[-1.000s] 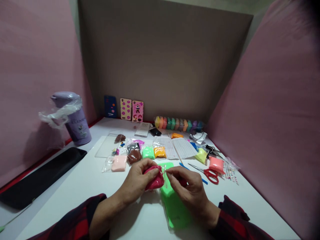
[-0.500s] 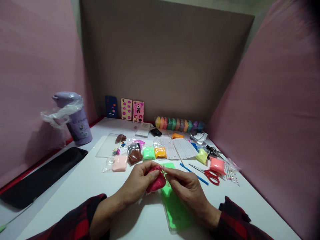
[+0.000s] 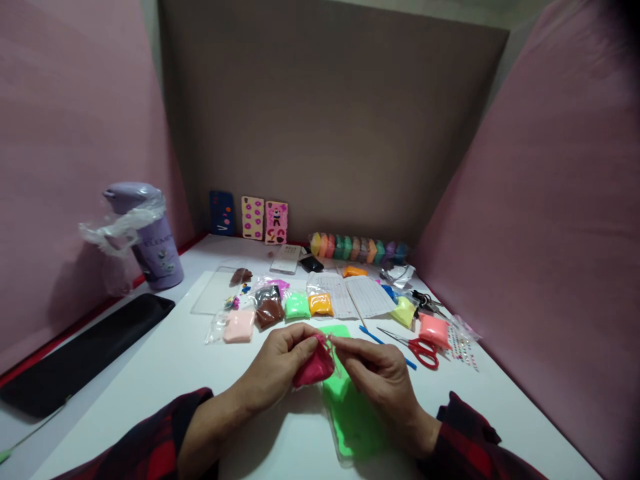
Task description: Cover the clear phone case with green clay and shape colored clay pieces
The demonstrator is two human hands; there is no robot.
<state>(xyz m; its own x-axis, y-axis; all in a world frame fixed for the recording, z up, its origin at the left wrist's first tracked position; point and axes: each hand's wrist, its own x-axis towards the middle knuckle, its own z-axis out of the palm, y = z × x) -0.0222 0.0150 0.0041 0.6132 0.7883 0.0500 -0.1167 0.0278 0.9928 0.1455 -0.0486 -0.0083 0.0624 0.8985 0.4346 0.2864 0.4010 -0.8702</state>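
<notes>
My left hand point(image 3: 277, 363) grips a packet of dark pink clay point(image 3: 315, 367) between thumb and fingers. At the packet's top corner, my right hand point(image 3: 377, 373) has thumb and forefinger pinched on what looks like its clear plastic edge; the fingertips partly hide it. Under my hands lies a phone case covered in bright green clay point(image 3: 353, 420), partly hidden by my right hand. Beyond my left hand are packets of pale pink point(image 3: 239, 327), brown point(image 3: 270, 311), light green point(image 3: 298, 306) and orange clay point(image 3: 321, 305).
Red scissors point(image 3: 424, 353) and a blue stick point(image 3: 387, 347) lie to the right, near a coral packet point(image 3: 433, 331). An open notebook point(image 3: 370, 297) lies farther back. At left stand a purple tumbler point(image 3: 157, 247) and a black case point(image 3: 85, 353). Decorated phone cases point(image 3: 253, 218) lean at the back.
My right fingertips have moved slightly right, away from my left hand. The pink packet has tilted a little and shows more of its surface.
</notes>
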